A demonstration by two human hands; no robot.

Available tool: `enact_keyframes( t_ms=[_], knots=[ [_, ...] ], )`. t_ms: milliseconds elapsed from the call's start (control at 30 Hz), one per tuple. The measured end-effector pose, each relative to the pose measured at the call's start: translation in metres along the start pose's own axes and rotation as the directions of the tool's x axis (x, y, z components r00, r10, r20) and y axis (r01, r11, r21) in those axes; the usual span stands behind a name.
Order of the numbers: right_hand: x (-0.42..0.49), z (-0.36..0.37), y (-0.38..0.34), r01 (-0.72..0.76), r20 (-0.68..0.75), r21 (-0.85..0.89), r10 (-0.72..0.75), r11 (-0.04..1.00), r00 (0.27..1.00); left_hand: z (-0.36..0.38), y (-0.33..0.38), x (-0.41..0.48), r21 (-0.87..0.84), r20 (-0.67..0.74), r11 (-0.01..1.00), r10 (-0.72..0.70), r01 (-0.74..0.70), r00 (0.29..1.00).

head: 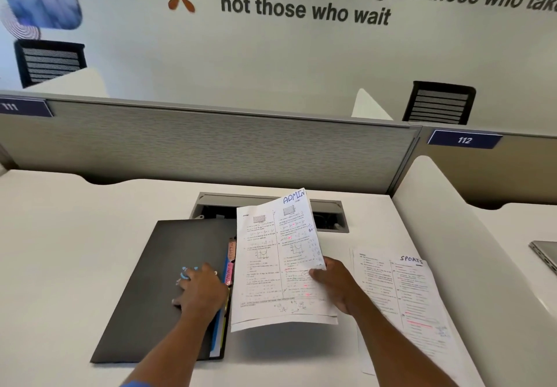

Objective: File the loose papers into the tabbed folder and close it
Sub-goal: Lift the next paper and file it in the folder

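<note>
A dark grey tabbed folder lies on the white desk, its coloured tabs showing along its right edge. My left hand rests flat on the folder's cover near those tabs. My right hand pinches the right edge of a few printed sheets marked ADMIN, held lifted just right of the folder. More loose papers, the top one marked SPORTS, lie on the desk to the right, partly under my right forearm.
An open cable tray is sunk in the desk behind the papers. A grey partition closes off the back, a white divider the right side. A laptop corner shows on the neighbouring desk.
</note>
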State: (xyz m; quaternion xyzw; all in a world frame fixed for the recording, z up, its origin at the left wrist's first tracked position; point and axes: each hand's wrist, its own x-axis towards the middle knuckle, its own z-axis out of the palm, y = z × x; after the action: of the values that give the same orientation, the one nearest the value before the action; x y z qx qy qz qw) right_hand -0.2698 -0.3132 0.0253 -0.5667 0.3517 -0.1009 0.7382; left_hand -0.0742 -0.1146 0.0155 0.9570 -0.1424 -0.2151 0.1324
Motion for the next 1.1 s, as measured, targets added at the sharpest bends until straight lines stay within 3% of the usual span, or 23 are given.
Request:
enact_keyframes(
  t_ms=[133, 433, 633, 900, 1100],
  knots=[
    [0.000, 0.000, -0.002, 0.009, -0.019, -0.002, -0.009, 1.000, 1.000, -0.013, 0.004, -0.003, -0.164, -0.119, 0.983, 0.066, -0.085, 0.991],
    [-0.004, 0.025, -0.012, 0.089, -0.002, -0.050, -0.089, 0.995, 0.996, -0.056, 0.009, -0.010, -0.249, -0.227, 0.955, 0.103, -0.160, 0.968],
    [0.007, 0.048, -0.014, 0.086, 0.015, -0.208, -0.084, 0.974, 0.996, -0.058, -0.001, -0.004, -0.292, -0.236, 0.936, 0.129, -0.197, 0.963],
    [0.020, 0.082, -0.015, 0.085, -0.075, -0.437, -0.130, 0.896, 0.989, -0.058, -0.002, -0.007, -0.277, -0.220, 0.938, 0.147, -0.207, 0.964],
    [0.025, 0.105, -0.011, 0.081, -0.078, -0.485, -0.135, 0.871, 0.988, -0.054, -0.001, -0.011, -0.282, -0.223, 0.927, 0.189, -0.249, 0.956]
  ],
)
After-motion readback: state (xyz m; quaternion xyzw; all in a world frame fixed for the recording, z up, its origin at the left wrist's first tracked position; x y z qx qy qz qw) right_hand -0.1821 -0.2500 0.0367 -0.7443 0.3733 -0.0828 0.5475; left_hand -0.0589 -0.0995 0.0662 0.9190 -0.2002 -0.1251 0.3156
